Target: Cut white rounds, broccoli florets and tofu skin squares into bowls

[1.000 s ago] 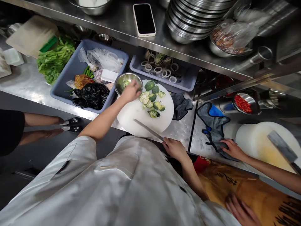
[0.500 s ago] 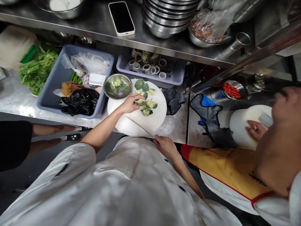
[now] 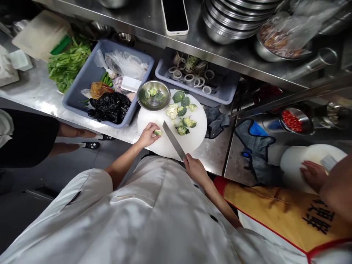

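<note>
Between the fingertips of my left hand (image 3: pixel 149 135) is a small broccoli floret (image 3: pixel 157 132), over the left part of a round white cutting board (image 3: pixel 170 145). My right hand (image 3: pixel 196 169) grips the handle of a kitchen knife (image 3: pixel 174 140); its blade points away from me across the board, to the right of the held floret. Several broccoli pieces (image 3: pixel 183 129) lie on the board's far and right side. A steel bowl (image 3: pixel 154 106) with a few cut broccoli pieces in it stands at the board's far left edge.
Left of the board stands a blue-grey bin (image 3: pixel 73 96) with bags and vegetables. Another bin (image 3: pixel 227 96) holds white rings behind it. Dark cloths (image 3: pixel 217 123) lie to the right. A co-worker's hand (image 3: pixel 314 175) rests by a second board (image 3: pixel 294 161). Another person's legs show left.
My left hand has drawn a floret from the cluster toward the board's near left. The knife's blade has swung farther from me and more upright in view. The view has shifted.
</note>
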Action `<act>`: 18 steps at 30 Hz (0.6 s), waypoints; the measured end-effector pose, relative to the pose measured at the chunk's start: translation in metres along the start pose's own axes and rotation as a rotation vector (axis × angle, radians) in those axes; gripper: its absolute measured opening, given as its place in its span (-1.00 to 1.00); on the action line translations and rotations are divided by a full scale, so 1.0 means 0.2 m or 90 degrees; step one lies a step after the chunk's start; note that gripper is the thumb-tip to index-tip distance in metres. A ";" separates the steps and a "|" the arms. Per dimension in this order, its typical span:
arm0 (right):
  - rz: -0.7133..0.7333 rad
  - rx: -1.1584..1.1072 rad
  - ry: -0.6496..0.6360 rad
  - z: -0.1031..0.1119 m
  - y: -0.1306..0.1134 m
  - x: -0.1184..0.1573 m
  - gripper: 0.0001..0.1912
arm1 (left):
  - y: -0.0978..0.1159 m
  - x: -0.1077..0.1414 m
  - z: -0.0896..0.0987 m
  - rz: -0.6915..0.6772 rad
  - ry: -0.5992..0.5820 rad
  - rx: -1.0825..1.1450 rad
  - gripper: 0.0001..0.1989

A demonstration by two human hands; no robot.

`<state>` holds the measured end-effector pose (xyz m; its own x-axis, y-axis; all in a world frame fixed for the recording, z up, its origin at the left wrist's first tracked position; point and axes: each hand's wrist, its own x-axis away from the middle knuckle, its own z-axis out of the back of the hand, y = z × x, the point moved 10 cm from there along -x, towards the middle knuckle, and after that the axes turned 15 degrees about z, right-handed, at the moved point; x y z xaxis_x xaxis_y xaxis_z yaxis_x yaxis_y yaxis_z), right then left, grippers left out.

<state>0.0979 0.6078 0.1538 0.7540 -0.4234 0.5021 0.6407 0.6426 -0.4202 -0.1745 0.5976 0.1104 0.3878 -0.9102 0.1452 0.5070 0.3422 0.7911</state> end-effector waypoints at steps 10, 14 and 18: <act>-0.005 0.028 -0.064 0.09 -0.12 0.09 -0.77 | 0.08 -0.01 0.00 -0.021 0.023 -0.065 -0.83; 0.022 0.019 -0.045 0.09 -0.14 -0.04 -0.76 | 0.08 -0.01 -0.02 -0.029 0.017 -0.085 -0.83; 0.028 0.000 -0.021 0.08 -0.14 -0.26 -0.75 | 0.09 -0.02 -0.02 -0.043 0.009 -0.102 -0.77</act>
<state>0.0377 0.6217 0.1514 0.7763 -0.3736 0.5078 0.6070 0.6603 -0.4421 -0.1630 0.6084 0.1213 0.3590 -0.9294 0.0855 0.6479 0.3141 0.6939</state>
